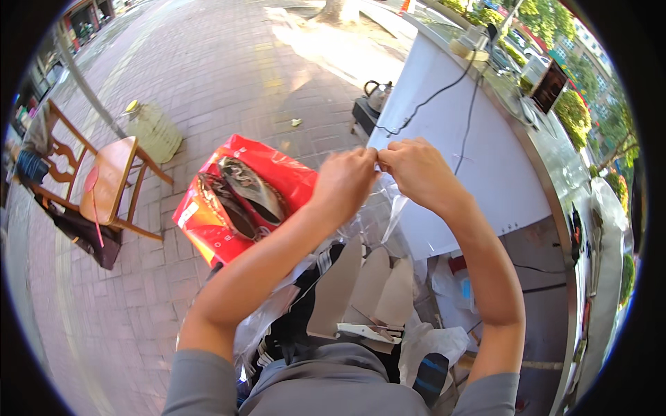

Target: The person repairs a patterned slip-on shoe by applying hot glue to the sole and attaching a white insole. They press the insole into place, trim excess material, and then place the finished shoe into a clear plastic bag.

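Note:
Out in front of my body, my left hand (349, 182) and my right hand (420, 172) meet with their fingers closed in a pinch. From between them hangs a thin, clear plastic bag (395, 211), which both seem to grip at its top. What exactly lies between the fingertips is hidden. Across my lap rest several beige insoles (371, 284), their rounded ends pointing away from me. A white-handled tool (368, 333) lies over their near ends. Left of my left forearm, a red bag (305, 177) sits with a pair of dark patterned shoes (250, 194) on it.
A wooden chair (114, 170) stands at the left, near a large pale plastic jug (152, 132). On the right runs a counter with a white panel (472, 159) and hanging cables. A kettle (378, 96) stands behind it. Crumpled plastic (433, 341) lies by my right thigh.

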Demonstrator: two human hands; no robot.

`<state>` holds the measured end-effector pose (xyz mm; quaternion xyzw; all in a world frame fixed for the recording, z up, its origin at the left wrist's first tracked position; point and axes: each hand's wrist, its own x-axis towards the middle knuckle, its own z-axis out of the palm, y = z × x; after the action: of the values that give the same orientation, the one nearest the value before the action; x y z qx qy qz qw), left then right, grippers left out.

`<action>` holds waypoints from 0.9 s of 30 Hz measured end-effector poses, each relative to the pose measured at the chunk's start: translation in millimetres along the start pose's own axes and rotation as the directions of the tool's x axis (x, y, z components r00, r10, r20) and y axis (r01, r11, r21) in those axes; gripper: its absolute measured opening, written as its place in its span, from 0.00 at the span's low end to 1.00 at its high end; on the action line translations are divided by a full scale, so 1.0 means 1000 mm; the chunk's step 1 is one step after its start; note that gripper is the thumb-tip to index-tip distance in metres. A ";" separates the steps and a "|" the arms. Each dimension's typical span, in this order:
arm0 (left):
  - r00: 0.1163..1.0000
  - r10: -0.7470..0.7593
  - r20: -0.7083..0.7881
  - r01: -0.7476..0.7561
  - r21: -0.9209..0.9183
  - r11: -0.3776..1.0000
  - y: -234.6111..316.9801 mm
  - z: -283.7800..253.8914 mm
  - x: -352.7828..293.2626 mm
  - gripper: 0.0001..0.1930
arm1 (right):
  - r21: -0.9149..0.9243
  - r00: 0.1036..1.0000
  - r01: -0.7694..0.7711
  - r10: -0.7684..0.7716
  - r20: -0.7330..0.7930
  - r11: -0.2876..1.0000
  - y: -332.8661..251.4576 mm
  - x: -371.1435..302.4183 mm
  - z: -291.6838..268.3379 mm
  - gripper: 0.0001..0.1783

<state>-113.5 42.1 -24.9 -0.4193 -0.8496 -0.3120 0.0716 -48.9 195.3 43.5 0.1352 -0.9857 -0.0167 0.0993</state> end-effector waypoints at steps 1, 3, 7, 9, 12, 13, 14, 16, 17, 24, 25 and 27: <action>0.997 -0.063 -0.050 0.054 -0.175 0.983 -0.002 0.012 -0.001 0.11 | -0.058 1.000 0.015 -0.015 0.004 0.998 -0.004 0.005 -0.003 0.02; 0.987 -0.145 -0.069 0.125 -0.236 0.964 -0.010 0.039 -0.004 0.09 | -0.149 0.999 0.002 -0.009 -0.044 0.989 -0.013 0.015 -0.007 0.03; 0.901 -0.398 0.173 0.424 -0.548 0.721 -0.043 0.098 -0.014 0.09 | 0.099 0.955 0.018 0.013 -0.297 0.995 -0.054 0.033 0.011 0.06; 0.839 -0.538 -0.077 0.376 -0.632 0.678 -0.049 0.125 -0.029 0.12 | 0.492 0.984 0.028 0.063 -0.167 0.870 -0.099 0.040 0.044 0.07; 0.734 -0.678 -0.043 0.538 -0.572 0.619 -0.059 0.140 -0.041 0.14 | 0.460 0.986 -0.003 -0.075 0.151 0.888 -0.169 0.058 0.104 0.13; 0.710 -0.704 -0.021 0.599 -0.509 0.619 -0.061 0.140 -0.044 0.14 | 0.428 0.985 -0.002 -0.073 0.158 0.904 -0.184 0.061 0.122 0.13; 0.694 -0.720 0.016 0.608 -0.549 0.573 -0.060 0.140 -0.046 0.14 | 0.330 0.991 -0.004 -0.040 0.129 0.944 -0.197 0.067 0.138 0.12; 0.672 -0.740 0.018 0.593 -0.611 0.524 -0.060 0.137 -0.048 0.13 | 0.158 0.989 -0.074 0.051 0.141 0.985 -0.215 0.080 0.162 0.10; 0.662 -0.748 0.044 0.606 -0.619 0.500 -0.061 0.137 -0.049 0.14 | 0.089 0.976 -0.139 0.121 0.180 0.986 -0.221 0.086 0.170 0.09; 0.596 -0.803 -0.008 0.553 -0.721 0.418 -0.074 0.142 -0.046 0.14 | 0.048 0.956 -0.292 0.293 -0.019 0.955 -0.235 0.093 0.198 0.11; 0.591 -0.804 -0.058 0.541 -0.711 0.449 -0.076 0.142 -0.044 0.14 | 0.056 0.956 -0.292 0.293 -0.018 0.955 -0.236 0.092 0.201 0.12; 0.583 -0.803 -0.123 0.501 -0.723 0.475 -0.077 0.139 -0.038 0.13 | 0.132 0.970 -0.245 0.243 0.032 0.961 -0.238 0.092 0.208 0.12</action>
<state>-128.0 64.3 -185.8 0.0368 -0.7494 -0.6610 -0.0051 -115.3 -57.3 -156.9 0.0192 -0.9944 0.0611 0.0838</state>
